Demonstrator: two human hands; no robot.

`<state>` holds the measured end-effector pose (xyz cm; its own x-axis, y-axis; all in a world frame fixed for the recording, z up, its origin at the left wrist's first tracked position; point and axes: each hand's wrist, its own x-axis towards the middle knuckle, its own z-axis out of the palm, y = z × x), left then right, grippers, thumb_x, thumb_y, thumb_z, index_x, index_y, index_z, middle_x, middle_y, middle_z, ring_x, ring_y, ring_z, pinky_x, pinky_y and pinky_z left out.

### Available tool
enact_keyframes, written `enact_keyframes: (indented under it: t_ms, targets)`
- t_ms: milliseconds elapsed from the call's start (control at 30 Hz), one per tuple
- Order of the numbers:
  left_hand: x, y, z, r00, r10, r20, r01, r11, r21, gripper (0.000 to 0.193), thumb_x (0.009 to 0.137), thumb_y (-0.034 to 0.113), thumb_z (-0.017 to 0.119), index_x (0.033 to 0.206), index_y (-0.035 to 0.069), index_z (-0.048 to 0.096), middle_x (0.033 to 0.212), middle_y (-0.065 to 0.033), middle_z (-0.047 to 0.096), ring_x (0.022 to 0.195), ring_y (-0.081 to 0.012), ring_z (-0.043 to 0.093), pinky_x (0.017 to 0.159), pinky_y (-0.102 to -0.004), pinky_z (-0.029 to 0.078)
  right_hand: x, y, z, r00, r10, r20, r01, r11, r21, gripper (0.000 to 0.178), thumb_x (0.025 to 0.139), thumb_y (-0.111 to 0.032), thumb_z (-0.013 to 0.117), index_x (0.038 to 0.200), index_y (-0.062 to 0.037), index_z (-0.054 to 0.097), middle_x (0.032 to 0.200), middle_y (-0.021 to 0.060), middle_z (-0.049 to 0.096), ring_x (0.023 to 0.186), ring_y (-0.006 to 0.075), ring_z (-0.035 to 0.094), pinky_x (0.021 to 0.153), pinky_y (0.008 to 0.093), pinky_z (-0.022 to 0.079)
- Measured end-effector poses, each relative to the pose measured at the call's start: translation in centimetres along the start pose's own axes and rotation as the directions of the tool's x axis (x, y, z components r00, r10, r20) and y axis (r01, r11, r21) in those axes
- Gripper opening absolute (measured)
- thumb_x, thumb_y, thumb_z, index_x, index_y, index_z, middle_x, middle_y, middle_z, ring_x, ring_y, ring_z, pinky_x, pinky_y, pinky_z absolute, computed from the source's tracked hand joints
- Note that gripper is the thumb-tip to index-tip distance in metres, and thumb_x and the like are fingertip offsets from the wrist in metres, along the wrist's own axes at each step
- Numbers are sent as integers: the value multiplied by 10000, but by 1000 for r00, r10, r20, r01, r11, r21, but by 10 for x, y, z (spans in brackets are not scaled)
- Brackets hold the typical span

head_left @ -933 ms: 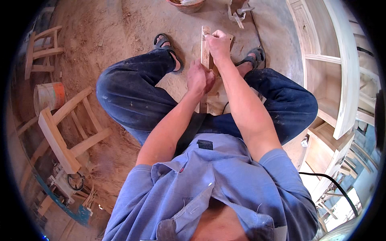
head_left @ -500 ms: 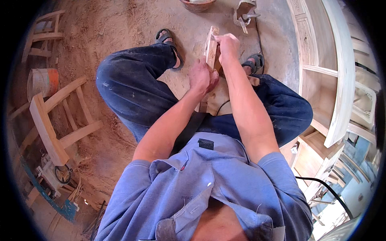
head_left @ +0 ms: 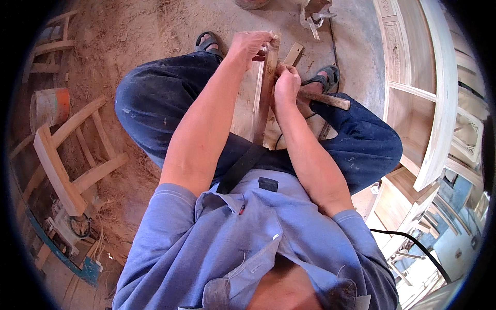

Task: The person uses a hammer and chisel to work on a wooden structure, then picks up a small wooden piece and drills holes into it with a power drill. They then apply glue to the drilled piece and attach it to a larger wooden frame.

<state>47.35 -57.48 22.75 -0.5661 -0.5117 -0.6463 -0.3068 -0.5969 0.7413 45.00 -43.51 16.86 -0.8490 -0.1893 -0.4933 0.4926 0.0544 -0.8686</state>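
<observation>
Between my knees a long wooden piece (head_left: 264, 95) stands lengthwise, its far end raised toward the top of the view. My left hand (head_left: 252, 46) is curled over that far end, fingertips at its top and thumb at its left side. Closer to me, my right hand (head_left: 287, 85) is closed against the right edge of the same piece, its fingertips partly hidden. Just beyond the right hand lies a short wooden strip (head_left: 294, 53) with a small hole. A wooden tool handle (head_left: 326, 99) juts out to the right beside my right leg; its other end is hidden.
At left stand an unfinished wooden chair frame (head_left: 67, 165) and a white-and-orange bucket (head_left: 50, 107). A tall wooden cabinet frame (head_left: 413, 93) rises at right. Beyond my feet are a metal power tool (head_left: 315, 15) with a cord and a basin (head_left: 251, 3). Sawdust covers the floor (head_left: 150, 31).
My left hand has moved from the middle of the wooden piece to its far end. My right hand has come down nearer along its right edge. The tool handle and holed strip now show.
</observation>
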Motion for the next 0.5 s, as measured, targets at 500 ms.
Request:
enact_keyframes:
  t_ms: [500]
  targets:
    - [-1,-29,1,984,150,-100,-153,988,-26,260,857,149,723,1045,-28,748,913,-61,699,771,-159,642,720,-321,550,-15,-8,12,985,-164,-57,138,941,-310,209,915,-166,613,925,34,672,871,144,696,829,236,636,799,357,491]
